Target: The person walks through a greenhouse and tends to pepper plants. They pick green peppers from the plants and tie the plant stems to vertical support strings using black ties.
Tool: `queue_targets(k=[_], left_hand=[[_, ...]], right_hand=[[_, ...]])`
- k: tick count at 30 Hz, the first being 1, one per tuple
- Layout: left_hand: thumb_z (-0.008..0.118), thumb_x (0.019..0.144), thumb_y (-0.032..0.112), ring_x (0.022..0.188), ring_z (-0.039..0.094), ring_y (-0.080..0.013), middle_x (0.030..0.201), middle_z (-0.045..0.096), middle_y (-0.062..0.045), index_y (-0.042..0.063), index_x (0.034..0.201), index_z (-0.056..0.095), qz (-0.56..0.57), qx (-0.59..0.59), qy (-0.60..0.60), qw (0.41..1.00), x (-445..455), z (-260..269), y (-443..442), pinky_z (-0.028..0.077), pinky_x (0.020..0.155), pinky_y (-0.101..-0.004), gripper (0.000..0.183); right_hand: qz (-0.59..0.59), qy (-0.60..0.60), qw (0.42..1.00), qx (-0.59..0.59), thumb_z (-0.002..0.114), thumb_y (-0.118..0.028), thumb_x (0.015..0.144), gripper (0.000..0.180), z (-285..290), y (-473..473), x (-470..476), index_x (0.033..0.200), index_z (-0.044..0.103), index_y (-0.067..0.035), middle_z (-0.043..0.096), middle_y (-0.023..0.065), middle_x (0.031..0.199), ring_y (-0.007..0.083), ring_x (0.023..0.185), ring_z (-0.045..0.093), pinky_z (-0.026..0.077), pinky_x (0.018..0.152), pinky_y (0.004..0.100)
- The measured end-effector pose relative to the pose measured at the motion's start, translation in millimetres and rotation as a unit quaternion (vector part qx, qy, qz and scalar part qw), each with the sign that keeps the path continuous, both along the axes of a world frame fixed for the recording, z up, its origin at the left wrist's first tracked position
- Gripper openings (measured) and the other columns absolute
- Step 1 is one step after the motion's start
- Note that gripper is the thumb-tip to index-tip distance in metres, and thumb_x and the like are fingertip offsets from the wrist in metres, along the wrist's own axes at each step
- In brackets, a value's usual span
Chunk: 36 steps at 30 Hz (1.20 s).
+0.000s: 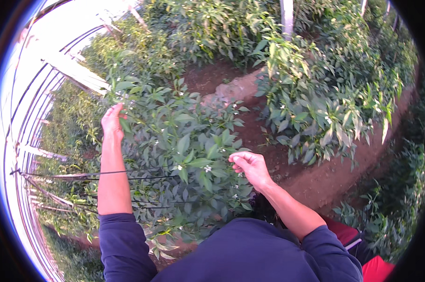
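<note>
Before me stands a leafy pepper plant (pixel 184 144) with small white flowers (pixel 207 169). My left hand (pixel 113 121) is raised at the plant's upper left. Its fingertips are bent in among the top leaves, and a green leaf hangs beside the thumb side. Whether a stem lies between those fingers is hidden. At the plant's right side is my right hand (pixel 251 167), its thumb drawn against curled fingers near the leaf tips. I see nothing held in it. Dark cords (pixel 82 175) run sideways at my left forearm and into the foliage.
More pepper plants (pixel 314 105) grow to the right, with others (pixel 198 31) behind. Brown soil (pixel 318 187) shows between the rows. A pale post (pixel 286 19) rises at the back. Arched greenhouse ribs (pixel 26 116) curve along the left. Red fabric (pixel 376 268) lies at lower right.
</note>
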<state>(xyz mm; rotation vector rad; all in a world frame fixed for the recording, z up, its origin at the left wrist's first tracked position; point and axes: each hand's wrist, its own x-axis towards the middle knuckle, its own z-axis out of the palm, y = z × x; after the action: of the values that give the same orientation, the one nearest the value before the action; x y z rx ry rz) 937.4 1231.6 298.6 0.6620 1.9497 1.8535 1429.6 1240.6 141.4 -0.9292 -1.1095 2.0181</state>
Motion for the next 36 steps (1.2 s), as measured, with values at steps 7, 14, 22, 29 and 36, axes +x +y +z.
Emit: queue_targets(k=[7, 14, 22, 29, 36], left_hand=[[0.076, 0.097, 0.029, 0.042, 0.048, -0.0092, 0.070, 0.067, -0.007, 0.007, 0.093, 0.064, 0.096, -0.026, 0.049, 0.994, -38, -14, 31, 0.034, 0.039, -0.0255, 0.025], [0.075, 0.092, 0.007, 0.061, 0.063, -0.0135, 0.083, 0.066, -0.005, 0.004, 0.098, 0.064, 0.059, -0.032, 0.220, 0.973, -66, -34, 30, 0.050, 0.057, -0.0287, 0.013], [0.066, 0.096, 0.009, 0.074, 0.071, -0.0165, 0.104, 0.073, -0.007, 0.006, 0.119, 0.071, 0.161, -0.019, 0.166, 0.973, -84, -36, 3, 0.054, 0.061, -0.0298, 0.024], [0.072, 0.096, 0.015, 0.096, 0.065, -0.0271, 0.117, 0.067, -0.018, -0.001, 0.122, 0.063, 0.220, 0.206, -0.037, 0.953, -44, -29, -35, 0.058, 0.074, -0.0373, 0.032], [0.063, 0.101, 0.029, 0.114, 0.070, -0.0301, 0.127, 0.070, -0.018, -0.008, 0.141, 0.052, 0.206, 0.251, -0.070, 0.943, 34, -12, -70, 0.048, 0.106, -0.0461, 0.056]], right_hand=[[-0.060, -0.068, 0.995, -0.040, 0.066, -0.015, 0.103, 0.017, -16, -45, 44, 0.111, 0.077, -0.006, 0.076, -0.0004, 0.099, 0.0076, 0.082, 0.066, 0.055, 0.075, 0.0264], [-0.096, -0.117, 0.986, -0.067, 0.067, -0.017, 0.102, 0.019, -25, -89, 71, 0.111, 0.077, -0.005, 0.075, -0.0007, 0.097, 0.0073, 0.081, 0.065, 0.056, 0.074, 0.0253], [-0.124, -0.137, 0.980, -0.070, 0.066, -0.017, 0.102, 0.019, -33, -118, 85, 0.112, 0.077, -0.005, 0.077, 0.0020, 0.100, 0.0082, 0.082, 0.066, 0.057, 0.074, 0.0261], [-0.151, -0.154, 0.972, -0.093, 0.065, -0.017, 0.104, 0.019, -45, -131, 82, 0.114, 0.076, -0.006, 0.076, 0.0012, 0.103, 0.0074, 0.080, 0.065, 0.056, 0.071, 0.0254], [-0.171, -0.141, 0.973, -0.072, 0.067, -0.017, 0.101, 0.021, -43, -147, 81, 0.113, 0.076, -0.003, 0.076, 0.0015, 0.098, 0.0075, 0.078, 0.065, 0.057, 0.072, 0.0252]])
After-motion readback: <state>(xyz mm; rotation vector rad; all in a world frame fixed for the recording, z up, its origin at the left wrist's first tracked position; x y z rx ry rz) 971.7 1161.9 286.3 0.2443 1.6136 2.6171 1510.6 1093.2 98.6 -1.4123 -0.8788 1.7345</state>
